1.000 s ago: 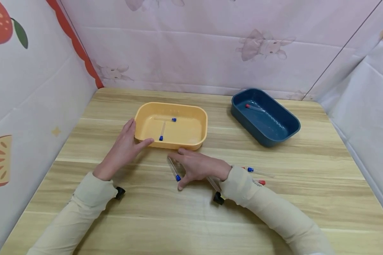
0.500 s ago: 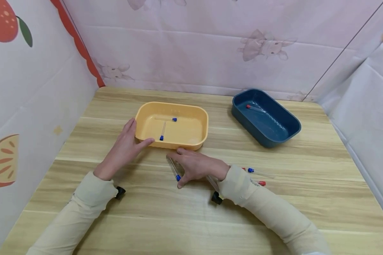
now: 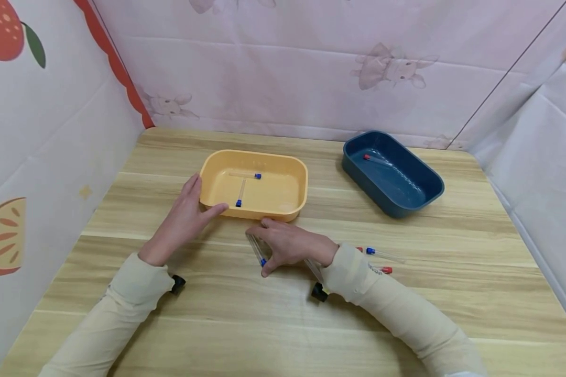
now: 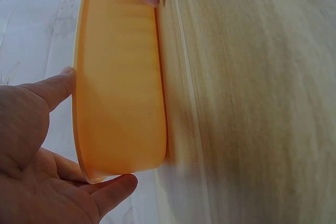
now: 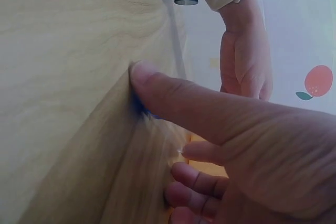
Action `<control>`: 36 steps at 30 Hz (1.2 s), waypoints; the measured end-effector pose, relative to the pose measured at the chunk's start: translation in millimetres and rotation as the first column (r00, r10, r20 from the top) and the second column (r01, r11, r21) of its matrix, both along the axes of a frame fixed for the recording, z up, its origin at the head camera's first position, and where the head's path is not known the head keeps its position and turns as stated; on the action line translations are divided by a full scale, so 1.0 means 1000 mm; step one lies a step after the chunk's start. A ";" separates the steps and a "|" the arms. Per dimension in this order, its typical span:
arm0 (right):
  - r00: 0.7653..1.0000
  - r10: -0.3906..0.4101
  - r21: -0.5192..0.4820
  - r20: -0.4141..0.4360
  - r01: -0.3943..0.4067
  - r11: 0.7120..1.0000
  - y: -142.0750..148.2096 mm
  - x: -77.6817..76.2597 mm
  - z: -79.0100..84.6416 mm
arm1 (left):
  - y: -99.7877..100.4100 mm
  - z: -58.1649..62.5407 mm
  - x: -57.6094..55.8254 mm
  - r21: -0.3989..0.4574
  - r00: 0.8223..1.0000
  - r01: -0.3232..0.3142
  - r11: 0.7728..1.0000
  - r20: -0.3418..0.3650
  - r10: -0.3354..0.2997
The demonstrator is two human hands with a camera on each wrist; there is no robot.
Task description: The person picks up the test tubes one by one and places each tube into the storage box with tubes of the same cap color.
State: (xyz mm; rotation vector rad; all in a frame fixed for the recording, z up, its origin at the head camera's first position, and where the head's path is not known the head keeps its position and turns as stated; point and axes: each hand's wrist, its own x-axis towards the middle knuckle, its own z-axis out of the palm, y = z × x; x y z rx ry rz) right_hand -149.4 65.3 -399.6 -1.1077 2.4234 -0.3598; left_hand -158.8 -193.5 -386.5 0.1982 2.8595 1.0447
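Note:
My left hand (image 3: 181, 217) holds the near left corner of a yellow plastic bin (image 3: 292, 188), thumb at the front rim and fingers along the end wall. Two clear test tubes with blue caps (image 3: 238, 203) lie inside it. Just in front of the bin, my right hand (image 3: 290, 243) spans a blue-capped test tube (image 3: 256, 248) on the table. Its thumb presses by the blue cap (image 5: 140, 106), and the fingers reach the tube's other end. Another clear tube (image 3: 314, 269) lies partly hidden under my right wrist.
A dark blue bin (image 3: 391, 201) stands at the back right, with a red-capped tube (image 3: 376, 159) inside. Right of my forearm lie a blue-capped tube (image 3: 384, 255) and red caps (image 3: 387, 270), partly covered by the sleeve. Printed cloth walls border the table.
My right thumb has drawn in slightly and now covers part of the tube's blue cap. The left hand and both bins have stayed in place.

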 end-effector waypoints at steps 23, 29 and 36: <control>0.996 0.021 -0.257 0.089 0.003 0.966 0.009 0.013 0.022 | 0.000 -0.001 -0.001 0.009 1.000 0.006 1.000 -0.024 -0.006; 0.997 0.017 -0.371 0.077 0.013 0.929 0.013 0.009 0.032 | 0.000 0.000 -0.001 0.008 1.000 0.008 1.000 -0.022 -0.008; 0.999 -0.016 -0.446 0.045 0.035 0.894 0.021 -0.003 0.052 | 0.001 0.000 -0.001 0.002 1.000 -0.006 1.000 -0.018 0.006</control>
